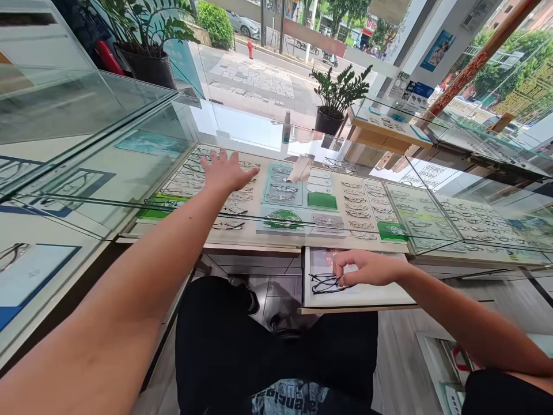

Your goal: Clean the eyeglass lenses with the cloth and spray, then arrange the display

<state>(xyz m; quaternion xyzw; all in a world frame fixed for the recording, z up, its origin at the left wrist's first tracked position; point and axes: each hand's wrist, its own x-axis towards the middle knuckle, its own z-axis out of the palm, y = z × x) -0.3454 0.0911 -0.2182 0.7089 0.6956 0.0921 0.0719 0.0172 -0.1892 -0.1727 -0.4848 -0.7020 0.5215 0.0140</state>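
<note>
My left hand (pixel 225 172) is stretched out over the glass top of the display counter, its fingers spread and nothing in them. Rows of eyeglasses (pixel 233 212) lie under the glass around it. At the pulled-out white drawer (pixel 371 295), my right hand (pixel 366 268) has its fingers curled and pinched at dark-framed eyeglasses (pixel 326 283). These glasses are at the drawer's left side, low over its bottom or touching it; I cannot tell which. The right fingertips are partly hidden behind the hand.
On the counter stand a small bottle (pixel 286 128) and a crumpled cloth or tissue (pixel 301 169), with more eyeglasses (pixel 340 165) behind. A raised glass case (pixel 86 138) borders the left. Potted plants (pixel 330 121) stand beyond the counter. My legs are below the drawer's left edge.
</note>
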